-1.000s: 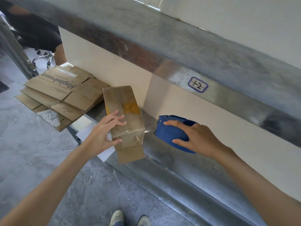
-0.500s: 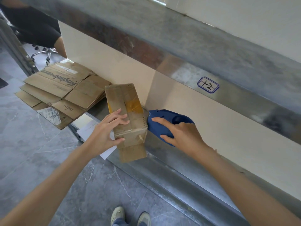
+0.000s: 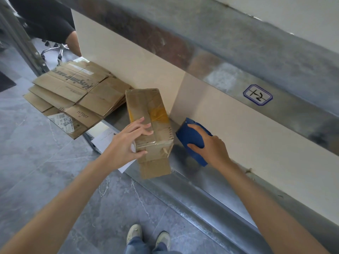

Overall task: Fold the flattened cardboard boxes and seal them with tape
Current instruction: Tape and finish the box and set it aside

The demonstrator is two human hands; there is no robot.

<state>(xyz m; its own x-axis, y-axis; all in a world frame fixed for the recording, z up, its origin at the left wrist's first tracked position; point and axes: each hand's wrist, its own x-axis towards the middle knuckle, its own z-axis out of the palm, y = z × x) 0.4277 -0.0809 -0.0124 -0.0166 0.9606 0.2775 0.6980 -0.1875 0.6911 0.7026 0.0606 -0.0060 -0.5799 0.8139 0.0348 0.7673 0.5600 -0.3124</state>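
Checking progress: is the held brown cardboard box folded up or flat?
Folded up: the brown cardboard box shows top and end faces.

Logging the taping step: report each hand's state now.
Left hand: grips the cardboard box, fingers on top, thumb on its near end.
Right hand: grips the blue tape dispenser.

The folded box (image 3: 145,107) is sitting lengthwise, brown and scruffy, with old yellowish tape across its top and its near flap hanging loose. The blue tape dispenser (image 3: 189,138) is sitting just right of it. The flattened boxes (image 3: 73,87) are lying stacked to its left.
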